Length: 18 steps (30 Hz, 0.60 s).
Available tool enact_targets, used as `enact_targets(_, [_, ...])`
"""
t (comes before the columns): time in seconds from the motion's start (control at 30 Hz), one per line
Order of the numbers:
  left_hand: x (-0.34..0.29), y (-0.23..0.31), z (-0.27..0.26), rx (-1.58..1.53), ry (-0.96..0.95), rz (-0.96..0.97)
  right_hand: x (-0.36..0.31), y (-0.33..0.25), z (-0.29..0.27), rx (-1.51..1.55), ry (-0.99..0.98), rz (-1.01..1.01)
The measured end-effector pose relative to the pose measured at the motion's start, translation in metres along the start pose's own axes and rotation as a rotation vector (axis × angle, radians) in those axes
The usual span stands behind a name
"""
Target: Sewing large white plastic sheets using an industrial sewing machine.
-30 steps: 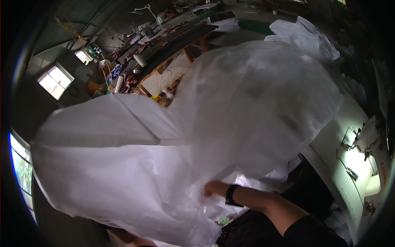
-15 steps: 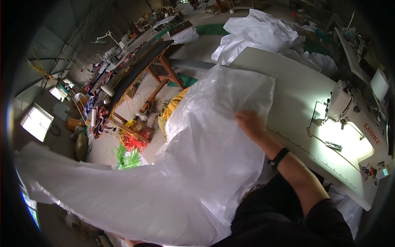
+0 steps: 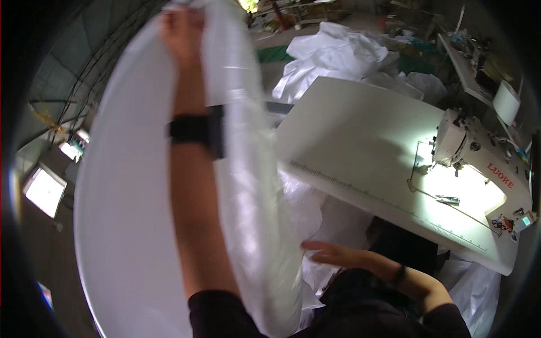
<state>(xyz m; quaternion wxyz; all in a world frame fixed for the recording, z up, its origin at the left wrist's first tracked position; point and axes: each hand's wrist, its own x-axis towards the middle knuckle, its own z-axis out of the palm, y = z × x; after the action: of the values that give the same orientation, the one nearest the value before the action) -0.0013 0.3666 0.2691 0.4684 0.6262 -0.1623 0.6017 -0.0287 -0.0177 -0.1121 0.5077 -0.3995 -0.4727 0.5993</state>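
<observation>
- The left hand (image 3: 183, 34) was raised high, to the left of the sewing table (image 3: 355, 124) and beyond the level of its near edge. Its fingers were curled in on the upper edge of the white sheet (image 3: 129, 186); blur hid exactly how each finger lay.
- The right hand (image 3: 324, 252) was low, on the near side of the sewing table and close to the person's body. It was open, its fingers loosely straight and pointing left toward the sheet; whether the fingertips touched it could not be told.
- The two hands were well apart.
- The white sheet hung tall to the left of the sewing table, spread behind the left forearm and bulging in shiny folds on the side toward the table.
- A broad black band (image 3: 194, 129) circled the left wrist, and a thinner dark band (image 3: 399, 275) the right.
- On the right end of the sewing table stood a white sewing machine (image 3: 479, 152), its lamp lighting the surface, with a small dark tool (image 3: 448, 200) lying nearby.
- Beyond the sewing table's far edge lay a heap of white material (image 3: 338, 53).
- More white material (image 3: 473, 290) hung below the table's near right corner.
- A white cone of thread (image 3: 506, 103) stood past its far right side.
</observation>
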Motion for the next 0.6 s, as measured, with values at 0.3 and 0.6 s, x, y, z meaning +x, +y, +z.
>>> enact_targets(0.3, [-0.183, -0.142, 0.038, 0.204, -0.298, -0.796, 0.001, -0.045, -0.031, -0.042, 0.38, 0.3])
enact_targets(0.6, [-0.355, -0.012, -0.089, 1.502, -0.872, -1.081, -0.008, -0.136, -0.251, 0.541, 0.628, -0.457])
